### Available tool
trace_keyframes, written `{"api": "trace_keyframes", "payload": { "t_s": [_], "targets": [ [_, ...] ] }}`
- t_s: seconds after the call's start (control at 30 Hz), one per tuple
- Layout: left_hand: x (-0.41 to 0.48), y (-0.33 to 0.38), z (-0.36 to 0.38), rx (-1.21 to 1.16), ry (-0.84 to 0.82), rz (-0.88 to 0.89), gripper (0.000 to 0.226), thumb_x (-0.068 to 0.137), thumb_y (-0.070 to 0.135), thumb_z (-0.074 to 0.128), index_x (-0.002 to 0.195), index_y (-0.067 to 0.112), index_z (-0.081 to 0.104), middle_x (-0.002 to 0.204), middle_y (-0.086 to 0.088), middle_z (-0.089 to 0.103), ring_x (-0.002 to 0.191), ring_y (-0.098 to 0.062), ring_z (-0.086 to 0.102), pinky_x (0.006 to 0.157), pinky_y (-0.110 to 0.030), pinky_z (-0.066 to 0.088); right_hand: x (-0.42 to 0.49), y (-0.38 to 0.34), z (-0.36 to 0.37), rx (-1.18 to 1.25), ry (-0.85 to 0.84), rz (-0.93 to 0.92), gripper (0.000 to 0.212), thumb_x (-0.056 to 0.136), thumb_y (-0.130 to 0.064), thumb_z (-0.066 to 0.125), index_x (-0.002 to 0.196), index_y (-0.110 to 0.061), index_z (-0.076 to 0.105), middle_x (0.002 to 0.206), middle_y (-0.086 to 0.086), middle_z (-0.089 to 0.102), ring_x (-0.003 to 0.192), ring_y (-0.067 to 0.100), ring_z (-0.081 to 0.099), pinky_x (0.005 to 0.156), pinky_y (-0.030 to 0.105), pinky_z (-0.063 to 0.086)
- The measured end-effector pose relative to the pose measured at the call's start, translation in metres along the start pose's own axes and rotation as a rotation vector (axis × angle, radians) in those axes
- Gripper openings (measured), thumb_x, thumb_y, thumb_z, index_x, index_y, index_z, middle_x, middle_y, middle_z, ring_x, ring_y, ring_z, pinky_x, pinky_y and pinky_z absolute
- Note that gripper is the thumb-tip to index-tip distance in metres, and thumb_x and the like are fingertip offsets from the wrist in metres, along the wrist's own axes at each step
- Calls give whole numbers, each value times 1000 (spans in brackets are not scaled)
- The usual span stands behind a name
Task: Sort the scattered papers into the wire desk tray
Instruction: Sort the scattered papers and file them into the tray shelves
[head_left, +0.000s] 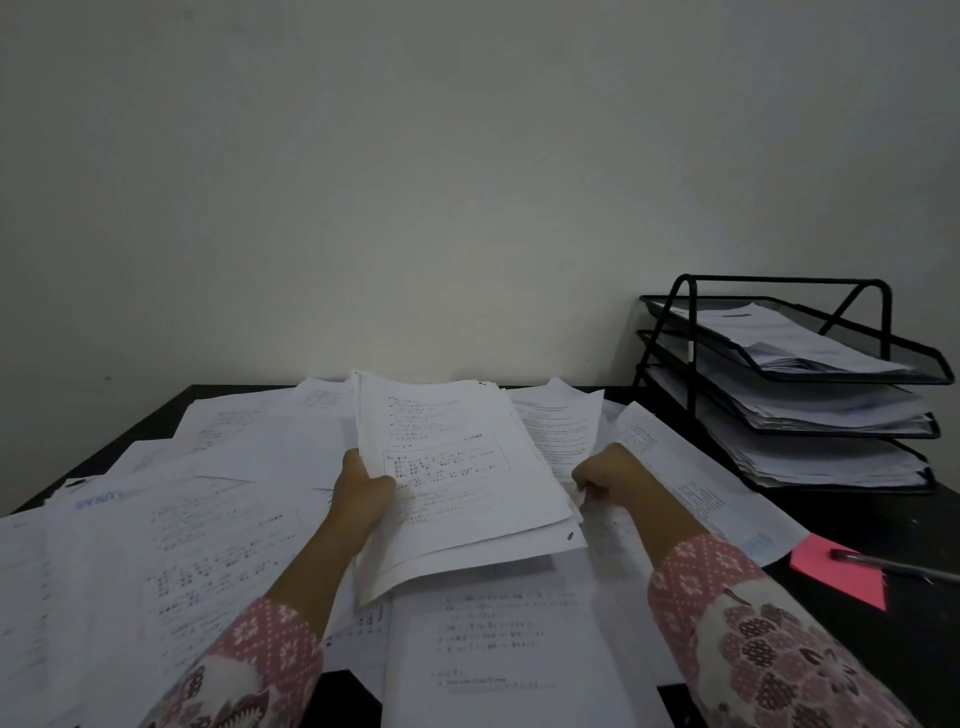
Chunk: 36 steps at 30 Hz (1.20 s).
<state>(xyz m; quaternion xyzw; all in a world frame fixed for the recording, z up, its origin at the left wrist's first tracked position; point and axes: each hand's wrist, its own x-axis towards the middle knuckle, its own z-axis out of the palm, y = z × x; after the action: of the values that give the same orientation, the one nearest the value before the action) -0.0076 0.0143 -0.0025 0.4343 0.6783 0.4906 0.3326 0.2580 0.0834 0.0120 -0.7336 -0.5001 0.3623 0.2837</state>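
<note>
A stack of printed white sheets (457, 467) is lifted above the desk at the centre. My left hand (361, 491) grips its left edge, thumb on top. My right hand (613, 475) is closed on the right edge of the sheets, fingers pinching paper. Many more loose papers (197, 530) cover the black desk to the left, in front and behind. The black wire desk tray (852, 374), with three tiers, stands at the back right against the wall; each tier holds a pile of papers.
A pink sticky note (836, 574) lies on the bare black desk (883, 519) at the right, with a dark pen (893, 564) across it. A long printed sheet (691, 467) lies between my right hand and the tray. A pale wall rises behind the desk.
</note>
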Motion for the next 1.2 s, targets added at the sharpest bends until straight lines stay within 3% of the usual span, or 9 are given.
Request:
{"api": "trace_keyframes", "payload": {
  "t_s": [0.2,0.33,0.47,0.57,0.7,0.83,0.9,1.0,1.2],
  "targets": [
    [6,-1,0,3,-6,4,50,88,-2,49,135,6,34,129,-14,50,116,-30,48,86,-31,40,-13,8,-37,30,-198,91,12,78,12,58,73,2,55,70,12,55,54,18,44,46,24,37],
    [3,-1,14,12,-31,9,52,89,-2,48,137,6,32,131,-14,49,116,-30,48,86,-31,40,-6,16,-34,-37,-121,25,21,80,-14,72,87,-2,57,80,10,60,64,19,55,55,26,45],
    [-3,1,31,14,-77,36,52,90,-2,46,139,7,30,132,-12,48,104,-22,47,82,-29,38,-6,21,-15,65,-12,-120,7,87,0,58,93,-3,56,84,11,58,76,24,57,60,27,48],
    [-4,3,39,19,-86,71,49,91,0,46,137,6,32,131,-12,49,101,-20,46,80,-27,37,-8,22,-13,200,-48,-158,37,87,6,49,122,-5,51,110,11,57,100,28,56,78,32,49],
    [0,10,43,-10,-53,94,49,91,1,46,137,8,32,133,-10,49,115,-26,48,83,-27,38,-11,22,-18,356,-125,-201,36,87,5,45,118,-7,58,112,10,63,96,26,59,78,32,50],
    [4,15,56,-5,-60,74,49,91,1,45,138,9,32,132,-11,51,114,-27,51,81,-29,41,-12,21,-16,587,-226,-124,31,96,-30,50,117,-9,60,113,8,64,103,26,59,96,40,47],
    [4,16,64,16,-85,69,48,91,1,45,136,10,33,130,-12,52,109,-25,52,80,-29,42,-18,18,-15,361,-243,-209,29,93,-39,55,112,-16,57,111,4,62,96,18,59,83,29,50],
    [5,14,72,64,-117,77,44,91,2,45,134,9,36,126,-12,53,103,-22,51,79,-29,42,-18,19,-11,159,-180,-351,40,88,-12,64,125,-9,50,123,8,57,98,17,54,65,15,44],
    [12,29,67,-111,-122,96,56,88,18,63,133,6,31,128,-9,49,113,-25,52,89,-33,48,-26,4,-31,356,-100,-498,37,91,-7,58,125,-17,49,118,3,58,101,17,55,75,22,46]
  ]
}}
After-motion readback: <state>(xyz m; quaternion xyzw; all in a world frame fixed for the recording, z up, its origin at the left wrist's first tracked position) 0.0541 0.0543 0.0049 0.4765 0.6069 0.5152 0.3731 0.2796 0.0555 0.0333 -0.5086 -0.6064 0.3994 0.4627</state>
